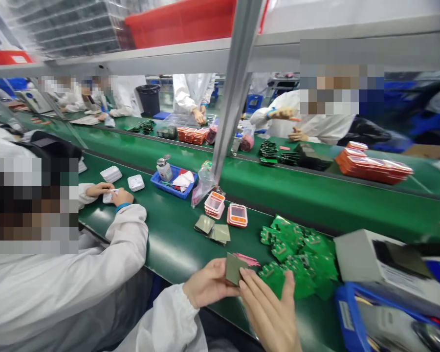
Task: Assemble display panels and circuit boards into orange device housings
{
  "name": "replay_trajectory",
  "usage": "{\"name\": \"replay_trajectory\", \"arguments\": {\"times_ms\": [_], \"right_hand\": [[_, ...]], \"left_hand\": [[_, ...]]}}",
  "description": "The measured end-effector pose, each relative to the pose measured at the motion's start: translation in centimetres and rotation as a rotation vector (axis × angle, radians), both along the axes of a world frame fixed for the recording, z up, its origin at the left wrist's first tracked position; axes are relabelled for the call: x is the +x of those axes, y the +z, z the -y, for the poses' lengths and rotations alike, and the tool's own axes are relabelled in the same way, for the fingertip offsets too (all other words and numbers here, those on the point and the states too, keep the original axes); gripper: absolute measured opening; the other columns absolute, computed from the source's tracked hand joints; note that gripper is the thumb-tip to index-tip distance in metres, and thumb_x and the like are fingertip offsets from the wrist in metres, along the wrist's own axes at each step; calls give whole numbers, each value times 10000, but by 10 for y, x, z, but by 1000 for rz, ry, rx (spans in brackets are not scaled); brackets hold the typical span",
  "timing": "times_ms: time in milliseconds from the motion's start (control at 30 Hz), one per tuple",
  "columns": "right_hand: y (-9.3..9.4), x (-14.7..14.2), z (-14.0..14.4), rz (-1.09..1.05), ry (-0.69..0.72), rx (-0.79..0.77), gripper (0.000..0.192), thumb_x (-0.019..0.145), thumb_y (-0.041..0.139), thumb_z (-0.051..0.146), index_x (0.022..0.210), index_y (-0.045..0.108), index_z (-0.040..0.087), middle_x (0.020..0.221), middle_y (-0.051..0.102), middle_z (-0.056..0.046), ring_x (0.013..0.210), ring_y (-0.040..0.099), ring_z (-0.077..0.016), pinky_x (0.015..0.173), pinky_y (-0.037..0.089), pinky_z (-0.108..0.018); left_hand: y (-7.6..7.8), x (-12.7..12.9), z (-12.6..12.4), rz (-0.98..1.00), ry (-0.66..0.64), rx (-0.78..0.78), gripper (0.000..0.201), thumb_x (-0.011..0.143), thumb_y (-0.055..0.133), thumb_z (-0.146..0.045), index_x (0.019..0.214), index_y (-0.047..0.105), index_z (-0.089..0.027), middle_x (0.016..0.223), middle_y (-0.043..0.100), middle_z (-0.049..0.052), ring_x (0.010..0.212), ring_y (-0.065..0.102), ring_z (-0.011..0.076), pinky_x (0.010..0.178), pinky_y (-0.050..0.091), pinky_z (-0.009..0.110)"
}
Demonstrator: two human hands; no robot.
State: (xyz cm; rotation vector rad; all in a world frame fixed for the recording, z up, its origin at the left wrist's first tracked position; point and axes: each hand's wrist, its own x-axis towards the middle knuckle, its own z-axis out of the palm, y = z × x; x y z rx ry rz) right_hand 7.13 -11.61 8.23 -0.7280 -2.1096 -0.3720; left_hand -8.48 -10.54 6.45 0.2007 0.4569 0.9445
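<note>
My left hand (pixel 209 283) grips a thin, square grey-green panel (pixel 233 269) by its left side, above the front of the green bench. The fingertips of my right hand (pixel 267 305) touch the panel's lower right edge; its fingers are stretched out and the thumb stands apart. Just behind the panel lie thin pink strips (pixel 247 259). More such panels rest in two small stacks (pixel 212 231) farther back. To the right of my hands spreads a heap of green circuit boards (pixel 300 256).
White-and-orange framed covers (pixel 237 215) are stacked behind the panels. A blue tray (pixel 172 181) with a bottle stands farther left. At right are a grey box (pixel 359 259) and a blue bin (pixel 346 313). A co-worker's sleeve (pixel 126 234) reaches over the bench at left; a metal post (pixel 234 83) rises ahead.
</note>
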Motion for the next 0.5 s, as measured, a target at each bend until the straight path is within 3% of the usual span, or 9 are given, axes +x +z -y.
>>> {"name": "replay_trajectory", "arguments": {"times_ms": [100,200,300,500], "right_hand": [[10,1,3,-85,35,-113,125,850,559,42,940,618,105,951,736,-136,943,698,-250,1105,151,-688],[18,5,2,-194,108,-287,242,808,595,53,1030,600,149,1024,719,-108,1038,652,-257,1079,263,-685],[19,8,1,-333,87,-341,306,803,568,-2,1050,581,178,910,725,-56,903,669,-200,1054,358,-648],[12,1,-1,-421,33,-422,237,840,514,-1,952,540,206,853,696,-9,761,639,-134,1069,364,-621]], "left_hand": [[2,-5,-3,13,-41,71,530,600,844,-291,1066,646,-132,995,693,94,855,655,178,730,524,277],[6,-9,-5,-16,-91,144,573,617,831,-285,1132,606,-172,1054,671,77,884,661,195,725,550,308],[12,-7,-4,-50,-154,192,566,608,835,-265,1115,589,-208,984,677,45,825,667,187,726,554,331],[16,2,1,-136,-219,179,613,566,863,-242,1094,556,-184,837,657,18,620,582,63,542,408,129]]}}
